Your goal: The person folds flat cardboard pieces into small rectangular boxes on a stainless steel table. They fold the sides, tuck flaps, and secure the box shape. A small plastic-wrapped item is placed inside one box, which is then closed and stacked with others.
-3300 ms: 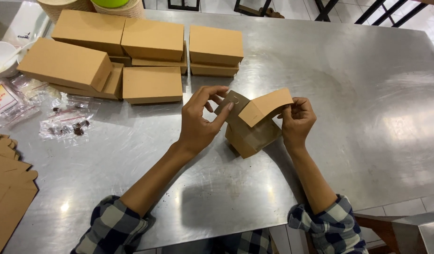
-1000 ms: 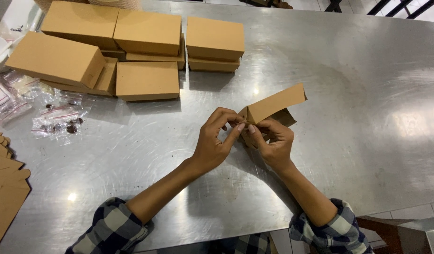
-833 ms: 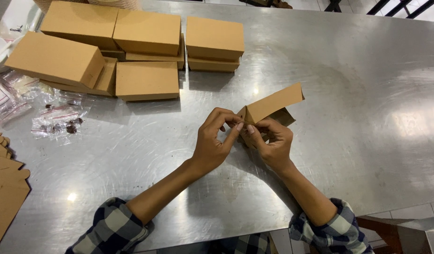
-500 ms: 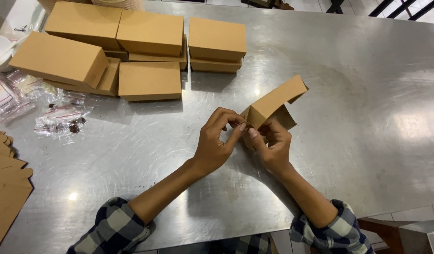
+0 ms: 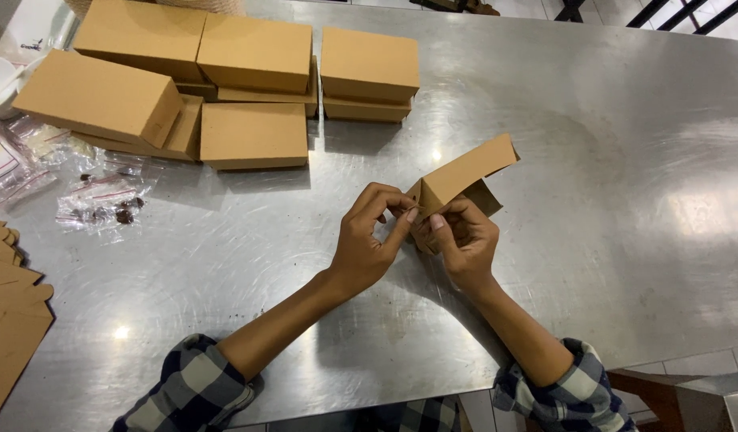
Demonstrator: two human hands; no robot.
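Cardboard box (image 5: 463, 178) half-formed at table (image 5: 625, 200) centre, flap up; I see left hand (image 5: 367, 244) and right hand (image 5: 461, 240) both pinching its near corner; finished boxes (image 5: 257, 88) stacked behind, flat blanks (image 5: 9, 320) left.

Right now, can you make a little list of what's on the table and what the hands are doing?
Table: shiny metal table
Left hand: left hand pinches a corner of the half-folded cardboard box
Right hand: right hand grips the same box from below
Box lid flap: up and open
Finished boxes: stack of closed brown boxes, far left
Flat cardboard: unfolded pieces at left edge
Small bags: clear plastic bags by the stack
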